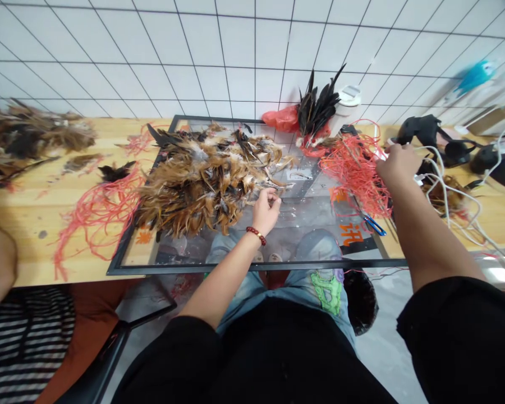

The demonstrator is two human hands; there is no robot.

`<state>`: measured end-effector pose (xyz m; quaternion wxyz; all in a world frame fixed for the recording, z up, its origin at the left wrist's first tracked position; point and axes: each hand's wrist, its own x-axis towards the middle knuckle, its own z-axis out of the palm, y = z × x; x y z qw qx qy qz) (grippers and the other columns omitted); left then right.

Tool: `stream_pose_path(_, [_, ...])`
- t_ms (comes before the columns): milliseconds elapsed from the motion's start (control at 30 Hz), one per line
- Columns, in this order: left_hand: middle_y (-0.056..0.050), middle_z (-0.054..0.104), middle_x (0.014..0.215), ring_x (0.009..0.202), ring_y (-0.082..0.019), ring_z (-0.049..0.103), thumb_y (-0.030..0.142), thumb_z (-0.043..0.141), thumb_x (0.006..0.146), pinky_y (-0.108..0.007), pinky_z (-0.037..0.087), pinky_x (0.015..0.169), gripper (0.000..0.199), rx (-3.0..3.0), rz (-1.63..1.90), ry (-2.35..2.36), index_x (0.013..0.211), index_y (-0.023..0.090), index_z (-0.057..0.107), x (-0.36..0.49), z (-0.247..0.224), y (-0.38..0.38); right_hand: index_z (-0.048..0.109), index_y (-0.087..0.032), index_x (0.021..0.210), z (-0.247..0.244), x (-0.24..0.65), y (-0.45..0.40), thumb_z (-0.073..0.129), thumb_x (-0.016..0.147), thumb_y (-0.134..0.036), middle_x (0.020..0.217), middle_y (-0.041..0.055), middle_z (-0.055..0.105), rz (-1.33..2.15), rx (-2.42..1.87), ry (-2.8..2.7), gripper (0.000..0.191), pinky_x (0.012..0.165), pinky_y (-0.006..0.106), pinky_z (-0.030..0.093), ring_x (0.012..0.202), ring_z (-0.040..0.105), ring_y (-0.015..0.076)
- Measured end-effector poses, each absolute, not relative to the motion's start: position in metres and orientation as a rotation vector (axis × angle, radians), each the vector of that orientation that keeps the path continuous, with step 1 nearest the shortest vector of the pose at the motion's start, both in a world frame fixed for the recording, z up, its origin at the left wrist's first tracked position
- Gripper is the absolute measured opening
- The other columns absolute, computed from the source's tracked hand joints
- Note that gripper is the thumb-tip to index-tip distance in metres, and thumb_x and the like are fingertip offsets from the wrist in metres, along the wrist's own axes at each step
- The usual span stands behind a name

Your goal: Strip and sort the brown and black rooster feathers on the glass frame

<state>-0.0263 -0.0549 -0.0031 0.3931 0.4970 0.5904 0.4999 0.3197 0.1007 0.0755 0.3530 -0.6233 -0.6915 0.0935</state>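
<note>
"Head view first: where do the brown feathers (pixel 193 191) lie?"

"Heaped left of centre on a black-framed glass panel (pixel 185 269). The left hand (pixel 266 212) is at their near right edge, fingers curled; I can't tell whether they pinch a quill."

"And the right hand (pixel 399 165)?"

"Stretched to the far right side of the pink string (pixel 357 168). Its grip is unclear."

"Which step?"

"Picking up or arranging material, I'd judge. The next move calls for light fingers, so strands don't snag."

"Surface and room?"

"Pale wooden table (pixel 29 235) under the panel, blue-handled scissors (pixel 374 224) near right, white-tiled wall (pixel 235 45) behind, a striped co-worker (pixel 33 342) near left."
</note>
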Motion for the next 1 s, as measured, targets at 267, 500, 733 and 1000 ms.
stream_pose_path(267, [-0.005,0.067,0.096,0.083,-0.015,0.064,0.013,0.054,0.083,-0.03,0.053,0.082,0.015,1.602,1.174,1.461,0.095,0.02,0.061,-0.029,0.016,-0.07,0.068,-0.03,0.119,0.044,0.272,0.022,0.061,0.084,-0.049,0.136,0.0082,0.064,0.272,-1.111,-2.796,0.041,0.1,0.055,0.037,0.128,0.052,0.0345])
stream_pose_path(500, [-0.013,0.066,0.122,0.126,-0.029,0.053,0.01,0.054,0.083,-0.053,0.035,0.113,0.026,2.321,0.734,1.322,0.104,0.018,0.068,0.015,0.052,0.007,0.069,-0.022,0.121,0.027,0.344,0.07,0.043,0.091,-0.028,0.136,0.0135,0.064,-0.207,-1.737,-2.518,0.041,0.097,0.058,0.032,0.13,0.046,0.0363])
stream_pose_path(733, [-0.009,0.057,0.143,0.146,-0.028,0.035,0.008,0.038,0.089,-0.069,0.005,0.12,0.048,2.738,0.162,1.427,0.128,0.022,0.062,-0.015,0.04,0.036,0.068,-0.023,0.124,0.042,0.346,-0.006,0.049,0.093,-0.04,0.139,0.0136,0.062,-0.353,-1.571,-2.496,0.04,0.102,0.05,0.03,0.131,0.047,0.0307])
stream_pose_path(1000, [-0.01,0.066,0.129,0.146,-0.031,0.032,0.009,0.038,0.091,-0.07,-0.005,0.119,0.042,2.686,-0.073,1.86,0.124,0.016,0.064,-0.112,0.047,0.035,0.076,-0.02,0.109,0.018,0.385,-0.017,0.047,0.095,-0.036,0.12,0.011,0.074,-0.449,-1.716,-2.398,0.037,0.102,0.053,0.032,0.127,0.052,0.0354])
